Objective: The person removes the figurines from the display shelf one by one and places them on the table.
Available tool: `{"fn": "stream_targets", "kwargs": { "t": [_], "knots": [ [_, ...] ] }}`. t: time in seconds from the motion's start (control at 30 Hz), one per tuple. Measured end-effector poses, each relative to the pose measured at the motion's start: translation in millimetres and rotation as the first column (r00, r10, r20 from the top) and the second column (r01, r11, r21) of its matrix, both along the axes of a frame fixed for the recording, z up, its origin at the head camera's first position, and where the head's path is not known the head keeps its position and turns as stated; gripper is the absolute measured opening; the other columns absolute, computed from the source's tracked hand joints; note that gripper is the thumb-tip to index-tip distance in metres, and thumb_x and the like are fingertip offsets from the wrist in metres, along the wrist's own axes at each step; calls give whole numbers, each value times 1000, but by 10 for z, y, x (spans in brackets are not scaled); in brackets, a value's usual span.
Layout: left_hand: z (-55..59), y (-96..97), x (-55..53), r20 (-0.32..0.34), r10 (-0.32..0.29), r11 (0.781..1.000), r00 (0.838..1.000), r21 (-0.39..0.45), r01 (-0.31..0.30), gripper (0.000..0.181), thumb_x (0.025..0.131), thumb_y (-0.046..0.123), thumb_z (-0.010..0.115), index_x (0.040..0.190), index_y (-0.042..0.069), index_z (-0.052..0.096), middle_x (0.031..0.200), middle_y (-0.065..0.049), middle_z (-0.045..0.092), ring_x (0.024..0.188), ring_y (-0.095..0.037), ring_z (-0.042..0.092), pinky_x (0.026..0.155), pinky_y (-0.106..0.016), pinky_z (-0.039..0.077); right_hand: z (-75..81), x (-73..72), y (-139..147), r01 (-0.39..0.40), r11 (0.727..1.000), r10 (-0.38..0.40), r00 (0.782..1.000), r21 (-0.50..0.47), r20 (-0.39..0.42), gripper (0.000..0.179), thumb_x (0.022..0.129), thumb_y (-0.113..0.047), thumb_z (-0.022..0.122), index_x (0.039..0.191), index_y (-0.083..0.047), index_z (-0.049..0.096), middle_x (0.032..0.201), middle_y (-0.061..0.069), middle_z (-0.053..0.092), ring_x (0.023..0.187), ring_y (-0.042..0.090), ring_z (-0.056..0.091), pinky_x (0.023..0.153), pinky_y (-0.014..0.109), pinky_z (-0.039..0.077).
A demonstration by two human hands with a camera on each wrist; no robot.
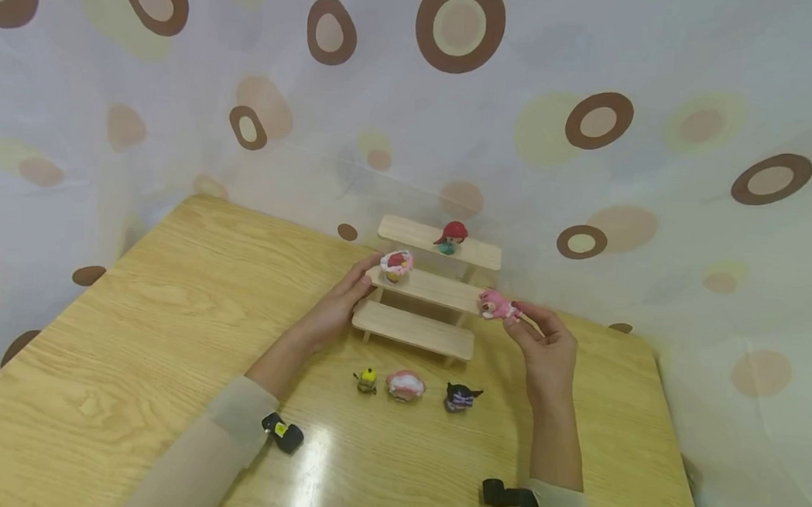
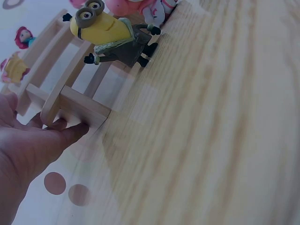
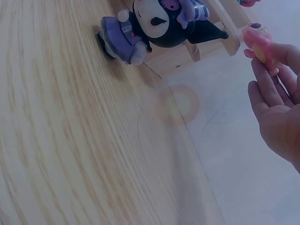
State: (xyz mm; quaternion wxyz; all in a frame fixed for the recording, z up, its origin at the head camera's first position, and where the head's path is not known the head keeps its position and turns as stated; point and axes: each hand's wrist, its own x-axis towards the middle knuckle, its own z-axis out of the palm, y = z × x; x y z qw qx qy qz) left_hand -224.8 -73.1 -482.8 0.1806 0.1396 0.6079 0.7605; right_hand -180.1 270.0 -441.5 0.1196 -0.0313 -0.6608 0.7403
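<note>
Shelves (image 1: 413,331): two figurines (image 1: 451,242) up.
Right grip (image 1: 553,354): you pinch pink figurine (image 1: 497,305).
Left grip (image 1: 335,311): you hold shelf end.
Worktop (image 1: 165,308): three figurines (image 1: 405,386) seemingly left.

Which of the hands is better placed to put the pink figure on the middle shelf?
Likely the right hand: it pinches the pink figure by the right end of the middle shelf. The left hand is at the opposite end, touching the wooden stand.

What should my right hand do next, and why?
Probably set the pink figure down on the right end of the middle shelf. Your right hand pinches it by that end, that shelf's other figure is at the left, and your left hand holds the wooden stand.
</note>
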Motion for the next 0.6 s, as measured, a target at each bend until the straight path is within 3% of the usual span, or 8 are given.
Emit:
{"fn": "stream_targets", "kwargs": {
  "t": [0.17,0.4,0.6],
  "knots": [
    [-27,62,-11,-1,-12,1000,1000,4,12,49,117,43,30,165,44,25,177,3,9,163,-26,11,131,-52,14,37,75,89,-7,1000,7,1000,12,15,29,94,5,76,123,4,71,126,6,68,108,16,75,98,26,58],
    [-46,7,-27,4,11,1000,1000,7,-11,51,117,43,30,167,40,23,175,-4,16,159,-35,22,127,-58,24,73,156,147,2,1000,-2,1000,4,-15,26,93,7,76,118,2,73,123,9,69,107,17,75,98,28,58],
    [-8,36,-10,14,10,1000,1000,7,-10,51,117,42,30,167,38,23,177,-4,12,162,-32,15,129,-55,19,52,326,286,36,998,-38,999,55,34,31,94,2,78,124,4,70,128,8,67,110,16,74,99,26,57]
  ]
}}
